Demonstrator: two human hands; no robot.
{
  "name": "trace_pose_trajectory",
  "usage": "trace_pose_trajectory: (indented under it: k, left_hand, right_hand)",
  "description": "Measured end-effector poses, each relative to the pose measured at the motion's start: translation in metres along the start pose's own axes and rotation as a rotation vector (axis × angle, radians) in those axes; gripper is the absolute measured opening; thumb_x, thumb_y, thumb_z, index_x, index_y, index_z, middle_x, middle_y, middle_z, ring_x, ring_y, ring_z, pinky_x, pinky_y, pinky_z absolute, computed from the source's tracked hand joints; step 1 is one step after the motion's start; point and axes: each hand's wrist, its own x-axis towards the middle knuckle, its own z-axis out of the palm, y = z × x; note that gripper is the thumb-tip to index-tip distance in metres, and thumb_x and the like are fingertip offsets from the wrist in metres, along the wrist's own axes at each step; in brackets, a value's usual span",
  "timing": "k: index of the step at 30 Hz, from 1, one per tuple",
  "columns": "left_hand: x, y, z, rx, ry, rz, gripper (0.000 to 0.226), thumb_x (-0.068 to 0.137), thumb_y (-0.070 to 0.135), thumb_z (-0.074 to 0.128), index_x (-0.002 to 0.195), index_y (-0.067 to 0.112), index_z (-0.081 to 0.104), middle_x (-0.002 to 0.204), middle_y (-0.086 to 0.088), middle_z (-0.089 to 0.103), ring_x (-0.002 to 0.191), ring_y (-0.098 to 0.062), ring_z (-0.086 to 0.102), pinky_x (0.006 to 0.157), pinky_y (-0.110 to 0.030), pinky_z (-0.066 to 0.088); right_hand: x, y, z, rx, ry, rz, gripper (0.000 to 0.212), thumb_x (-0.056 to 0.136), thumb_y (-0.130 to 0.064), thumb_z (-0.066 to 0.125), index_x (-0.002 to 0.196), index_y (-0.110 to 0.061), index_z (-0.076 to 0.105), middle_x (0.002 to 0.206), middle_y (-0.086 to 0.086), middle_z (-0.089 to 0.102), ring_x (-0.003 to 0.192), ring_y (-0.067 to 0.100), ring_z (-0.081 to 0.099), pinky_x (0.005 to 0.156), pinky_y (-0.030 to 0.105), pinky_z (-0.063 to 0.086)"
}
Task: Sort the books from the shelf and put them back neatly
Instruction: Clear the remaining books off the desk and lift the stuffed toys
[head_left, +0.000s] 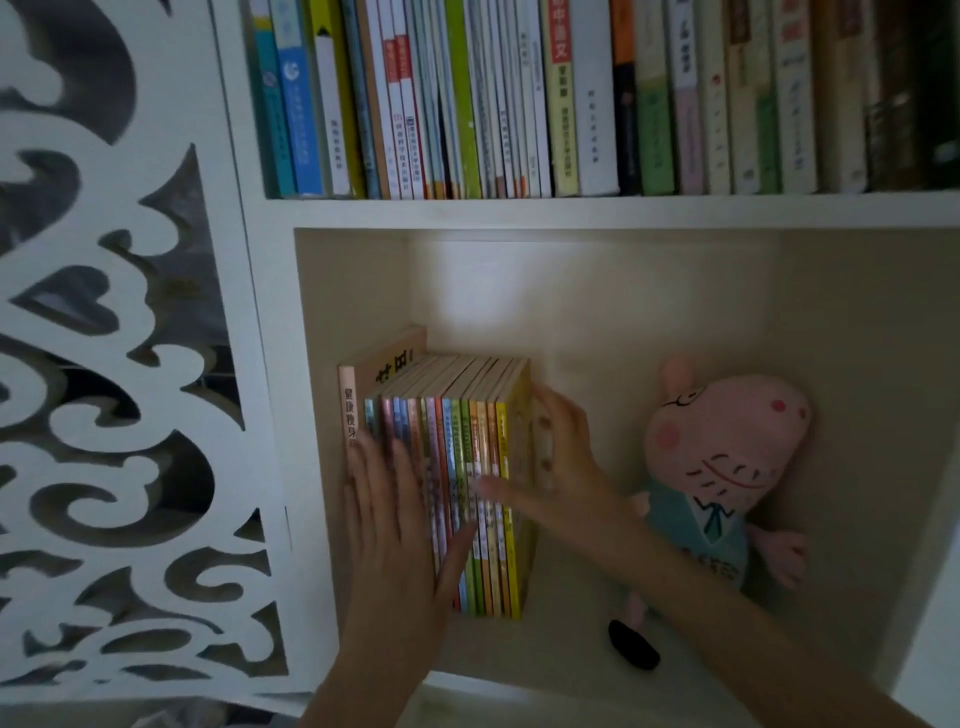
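Note:
A row of thin, colourful books (467, 467) stands upright at the left end of the lower shelf compartment (597, 291). A taller tan book (392, 364) and a pink-spined book (347, 405) stand at the row's left. My left hand (400, 530) lies flat against the spines, fingers straight. My right hand (556, 467) presses on the right side of the yellow end book, thumb across the spines.
A pink pig plush toy (727, 467) leans in the right part of the compartment, close to my right forearm. The upper shelf (571, 104) is packed with upright books. A white carved panel (119, 364) borders the shelf on the left.

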Motion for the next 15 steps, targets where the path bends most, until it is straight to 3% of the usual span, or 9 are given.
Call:
trace_pose_trajectory:
  k: [3, 7, 10, 12, 15]
  left_hand:
    - [-0.010, -0.011, 0.016, 0.197, -0.075, 0.018, 0.091, 0.089, 0.064, 0.029, 0.151, 0.001, 0.004, 0.159, -0.017, -0.010, 0.148, -0.029, -0.007, 0.119, -0.038, -0.001]
    - [-0.007, -0.017, 0.022, 0.254, -0.041, 0.045, 0.090, 0.092, 0.067, 0.018, 0.151, 0.002, 0.001, 0.159, -0.017, -0.011, 0.147, -0.029, -0.008, 0.119, -0.037, -0.002]
    - [-0.007, -0.014, 0.020, 0.230, -0.007, 0.043, 0.091, 0.091, 0.069, 0.019, 0.150, 0.000, 0.009, 0.158, -0.022, 0.000, 0.147, -0.032, 0.000, 0.119, -0.041, 0.006]
    - [-0.003, -0.002, 0.008, 0.109, 0.055, 0.031, 0.085, 0.093, 0.066, 0.022, 0.148, 0.001, 0.021, 0.155, -0.025, 0.015, 0.145, -0.037, 0.013, 0.114, -0.046, 0.017]
    - [0.025, 0.020, -0.027, -0.053, 0.092, 0.119, 0.061, 0.096, 0.050, 0.031, 0.143, 0.011, 0.037, 0.146, -0.016, 0.037, 0.133, -0.036, 0.034, 0.104, -0.045, 0.028]
  right_hand:
    - [-0.010, 0.018, 0.018, -0.106, -0.042, -0.039, 0.104, 0.071, -0.031, 0.083, 0.136, -0.047, 0.002, 0.122, -0.030, 0.012, 0.133, 0.009, 0.024, 0.108, 0.046, 0.040]
    - [-0.007, 0.033, 0.027, -0.103, -0.014, -0.020, 0.115, 0.066, -0.038, 0.084, 0.133, -0.059, -0.007, 0.128, -0.022, 0.014, 0.134, 0.013, 0.024, 0.111, 0.048, 0.032]
    - [-0.009, 0.030, 0.025, -0.126, 0.004, -0.046, 0.113, 0.055, -0.067, 0.075, 0.131, -0.062, -0.008, 0.128, -0.022, 0.014, 0.132, 0.009, 0.022, 0.112, 0.034, 0.028]
    - [-0.008, 0.018, 0.016, -0.150, 0.066, -0.090, 0.104, 0.060, -0.059, 0.077, 0.132, -0.055, 0.001, 0.126, -0.024, 0.014, 0.128, 0.003, 0.021, 0.106, 0.021, 0.027]
    - [-0.003, -0.014, -0.008, -0.113, 0.175, -0.154, 0.082, 0.076, -0.036, 0.078, 0.134, -0.044, 0.020, 0.124, -0.023, 0.022, 0.114, -0.012, 0.031, 0.092, 0.002, 0.031]
